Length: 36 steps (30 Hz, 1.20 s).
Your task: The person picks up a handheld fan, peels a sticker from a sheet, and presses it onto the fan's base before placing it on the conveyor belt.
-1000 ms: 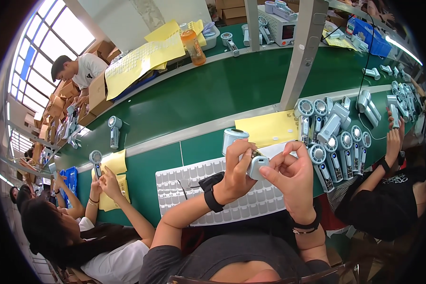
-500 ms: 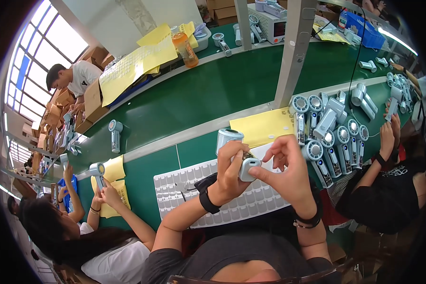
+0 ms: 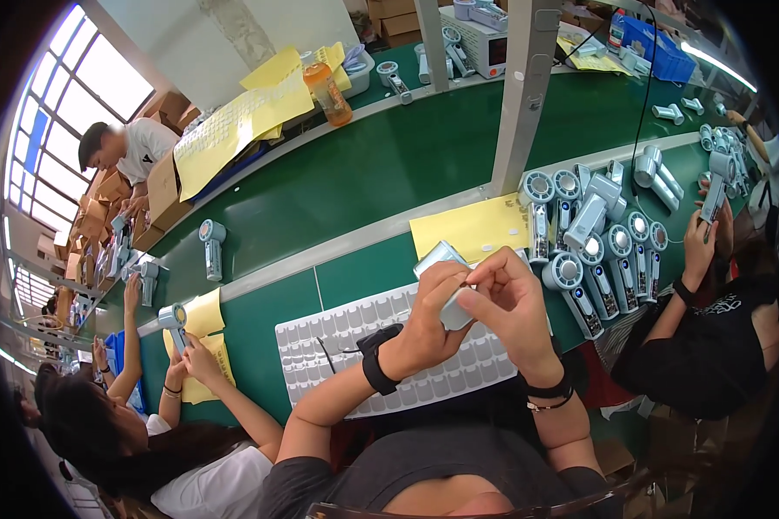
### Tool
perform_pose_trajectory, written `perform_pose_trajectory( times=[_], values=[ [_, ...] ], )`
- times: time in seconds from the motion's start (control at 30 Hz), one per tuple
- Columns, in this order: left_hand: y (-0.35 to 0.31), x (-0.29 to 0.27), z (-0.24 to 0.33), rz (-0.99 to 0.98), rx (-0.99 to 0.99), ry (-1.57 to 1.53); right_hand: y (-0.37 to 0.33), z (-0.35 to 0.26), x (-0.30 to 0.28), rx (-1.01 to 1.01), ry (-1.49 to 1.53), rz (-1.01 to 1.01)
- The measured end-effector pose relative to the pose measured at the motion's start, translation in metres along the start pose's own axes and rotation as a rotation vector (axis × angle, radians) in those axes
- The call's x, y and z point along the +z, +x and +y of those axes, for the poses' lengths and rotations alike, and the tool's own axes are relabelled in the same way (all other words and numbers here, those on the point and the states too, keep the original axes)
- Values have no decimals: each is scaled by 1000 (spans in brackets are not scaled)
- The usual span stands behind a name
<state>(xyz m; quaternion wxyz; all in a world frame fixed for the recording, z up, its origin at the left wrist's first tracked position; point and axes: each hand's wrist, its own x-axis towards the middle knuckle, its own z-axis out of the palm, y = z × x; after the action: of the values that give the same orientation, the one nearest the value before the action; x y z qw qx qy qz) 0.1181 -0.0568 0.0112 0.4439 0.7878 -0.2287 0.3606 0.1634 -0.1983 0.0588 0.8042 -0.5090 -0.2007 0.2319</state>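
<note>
My left hand is wrapped round a pale blue handheld fan, its round head pointing away from me and its light grey handle end facing me. At that handle end, my right hand has thumb and forefinger pinched together against the left fingertips. Whatever sits in the pinch is too small and hidden to name. Below both hands lies a white sheet with rows of grey rounded pads. A thin dark tool rests on its left part.
Several handheld fans crowd the bench to the right, beside a yellow sheet. A metal post rises behind them. One fan stands on the green belt. Co-workers handle fans on either side.
My right fingers, spread half a second ago with the thumb on the handle end, have closed into a pinch near the left fingertips. The fan has tilted. A far-left co-worker's fan has come lower.
</note>
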Motion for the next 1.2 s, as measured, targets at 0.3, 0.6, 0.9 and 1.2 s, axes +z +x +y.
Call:
perform_pose_trajectory(
  times=[0.3,0.6,0.9,1.2],
  values=[
    [-9,0,-1,-42,-41,-67,-1,8,-4,-53,-45,-33],
    [-9,-6,2,-39,-139,-224,1,11,-2,-71,-33,-44],
    [40,-37,-85,-246,42,297,-1,33,-26,3,-365,134],
    [35,-111,-239,-666,24,982,-11,102,-18,-317,-1231,156]
  ],
)
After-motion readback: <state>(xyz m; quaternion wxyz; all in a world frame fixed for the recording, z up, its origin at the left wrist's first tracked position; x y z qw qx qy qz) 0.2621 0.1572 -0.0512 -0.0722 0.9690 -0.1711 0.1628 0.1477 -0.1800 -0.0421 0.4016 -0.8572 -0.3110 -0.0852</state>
